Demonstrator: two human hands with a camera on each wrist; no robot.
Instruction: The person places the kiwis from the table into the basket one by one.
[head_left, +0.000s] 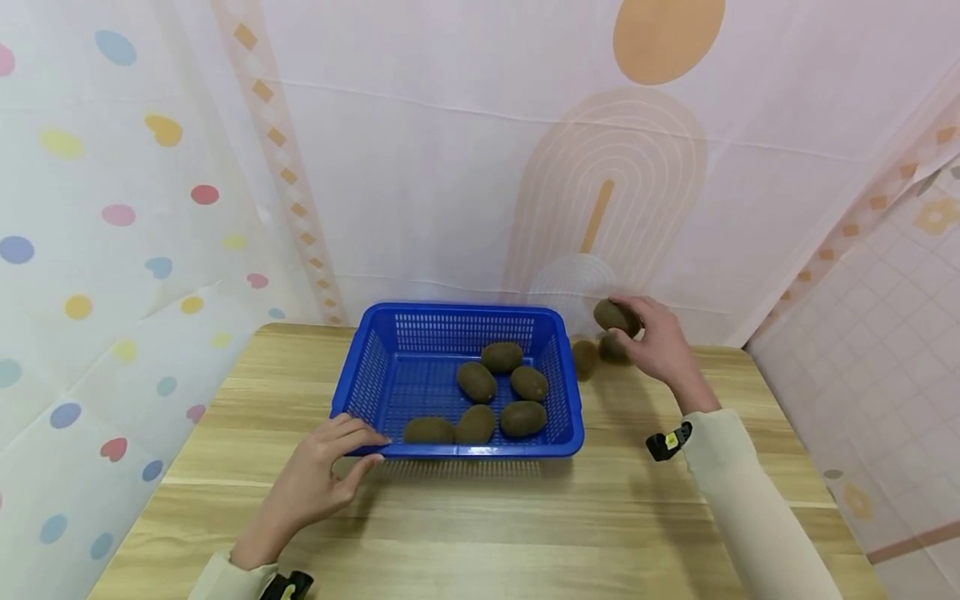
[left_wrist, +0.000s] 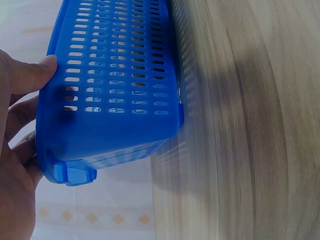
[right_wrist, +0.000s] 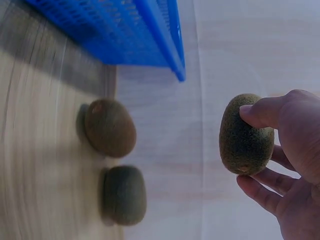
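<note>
A blue plastic basket (head_left: 483, 451) stands on the table with several brown kiwis (head_left: 522, 418) inside, mostly toward its right and front. My left hand (head_left: 322, 471) grips the basket's front rim near the left corner. In the left wrist view, the thumb (left_wrist: 37, 75) lies on the outer wall and the other fingers reach over the rim. Off the basket's right side, my right hand (head_left: 657, 343) holds a kiwi (right_wrist: 246, 135) between thumb and fingers, raised above the table. Two more kiwis, one browner (right_wrist: 110, 127) and one darker (right_wrist: 125, 195), lie on the table below it.
The wood-grain table (head_left: 480, 533) runs back to a patterned cloth (head_left: 420, 192) hung behind it. More printed cloth hangs at the left (head_left: 112, 275) and right (head_left: 885, 333). A black wrist device (head_left: 667, 442) sits at the right sleeve.
</note>
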